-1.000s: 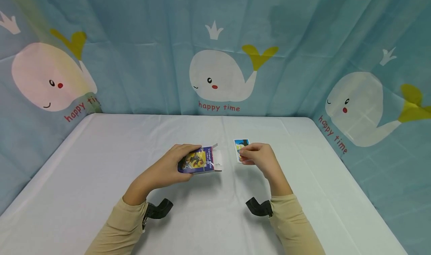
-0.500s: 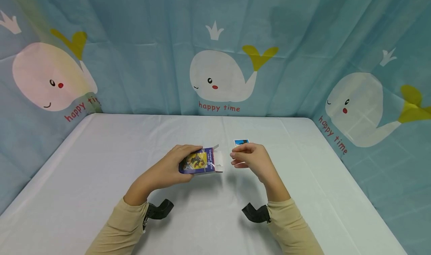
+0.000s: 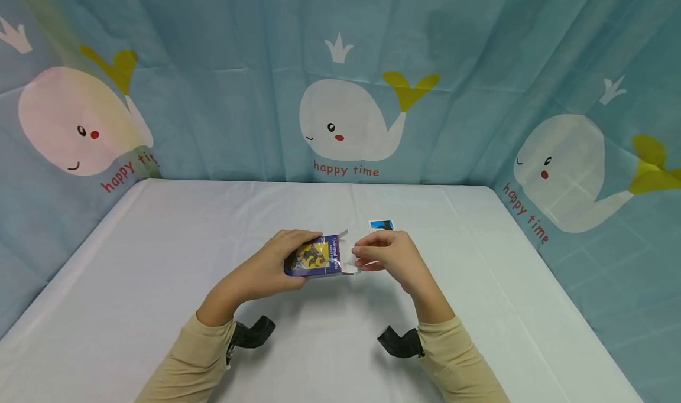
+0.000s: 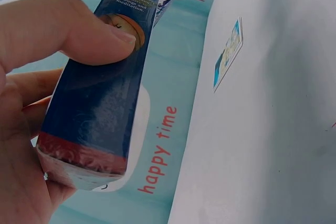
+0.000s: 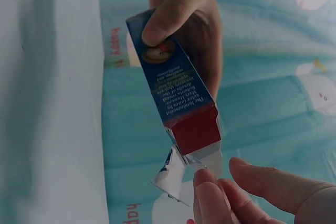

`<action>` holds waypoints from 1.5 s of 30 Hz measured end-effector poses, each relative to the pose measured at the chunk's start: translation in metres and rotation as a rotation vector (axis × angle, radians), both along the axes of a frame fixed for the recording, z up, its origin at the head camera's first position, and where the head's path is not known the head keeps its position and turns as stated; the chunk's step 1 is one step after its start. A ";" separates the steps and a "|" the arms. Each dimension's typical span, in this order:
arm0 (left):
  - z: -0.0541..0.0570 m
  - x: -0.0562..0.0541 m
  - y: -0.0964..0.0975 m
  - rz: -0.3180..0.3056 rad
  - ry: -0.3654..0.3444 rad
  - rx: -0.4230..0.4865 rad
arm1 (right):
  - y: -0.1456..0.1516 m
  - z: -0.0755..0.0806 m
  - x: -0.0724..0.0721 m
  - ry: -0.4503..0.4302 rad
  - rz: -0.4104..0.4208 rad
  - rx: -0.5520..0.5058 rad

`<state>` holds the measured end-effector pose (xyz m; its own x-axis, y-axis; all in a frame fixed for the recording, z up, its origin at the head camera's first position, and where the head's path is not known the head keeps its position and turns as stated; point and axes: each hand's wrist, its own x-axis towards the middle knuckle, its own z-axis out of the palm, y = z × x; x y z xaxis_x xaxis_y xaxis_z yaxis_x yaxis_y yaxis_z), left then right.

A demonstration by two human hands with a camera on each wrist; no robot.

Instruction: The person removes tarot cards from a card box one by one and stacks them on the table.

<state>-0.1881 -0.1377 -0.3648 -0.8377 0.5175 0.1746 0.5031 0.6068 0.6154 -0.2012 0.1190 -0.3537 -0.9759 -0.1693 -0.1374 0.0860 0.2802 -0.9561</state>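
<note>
My left hand (image 3: 276, 258) grips a small blue and purple tarot card box (image 3: 314, 256) around its sides, above the white table. In the left wrist view the thumb presses on the narrow blue side of the box (image 4: 100, 98). The box's end flaps (image 5: 176, 174) stand open toward my right hand (image 3: 396, 258). My right fingertips are right at this open end, thumb and forefinger apart in the right wrist view, with nothing visible between them. Beyond the right hand lies a picture card (image 3: 382, 225) on the table, its lower part hidden by the hand in the head view.
A white cloth covers the table (image 3: 186, 243). Behind and along both sides hangs a blue curtain (image 3: 229, 125) printed with whales. Black wrist mounts (image 3: 401, 342) stick out inward from both beige sleeves.
My right hand has left the picture card on the table and moved left to the open end of the box. The left hand and the box have hardly moved.
</note>
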 end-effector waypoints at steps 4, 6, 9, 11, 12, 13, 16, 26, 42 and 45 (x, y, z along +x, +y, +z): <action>0.001 0.001 0.002 -0.002 -0.018 -0.002 | -0.002 0.000 0.001 -0.014 0.010 0.008; 0.001 0.002 0.002 -0.009 -0.020 -0.002 | -0.004 0.000 0.002 -0.018 0.010 0.013; 0.001 0.002 0.003 -0.020 -0.024 0.005 | -0.005 -0.001 0.002 -0.023 0.008 0.022; 0.001 0.003 0.004 -0.025 -0.026 0.010 | -0.006 -0.002 0.002 -0.028 0.003 0.033; 0.001 0.003 0.004 -0.027 -0.030 0.013 | -0.006 -0.002 0.001 -0.029 -0.001 0.038; 0.002 0.004 0.005 -0.028 -0.034 0.016 | -0.006 -0.003 0.001 -0.027 -0.002 0.043; 0.002 0.004 0.006 -0.035 -0.040 0.021 | -0.007 -0.006 0.001 -0.027 -0.007 0.054; 0.003 0.007 0.007 -0.043 -0.035 0.030 | -0.011 -0.010 0.001 -0.010 0.001 0.062; 0.005 0.006 0.008 -0.041 -0.015 0.025 | -0.006 -0.008 -0.003 -0.045 0.005 0.070; 0.005 0.006 0.008 -0.040 -0.013 0.022 | -0.002 -0.006 -0.004 -0.054 0.012 0.062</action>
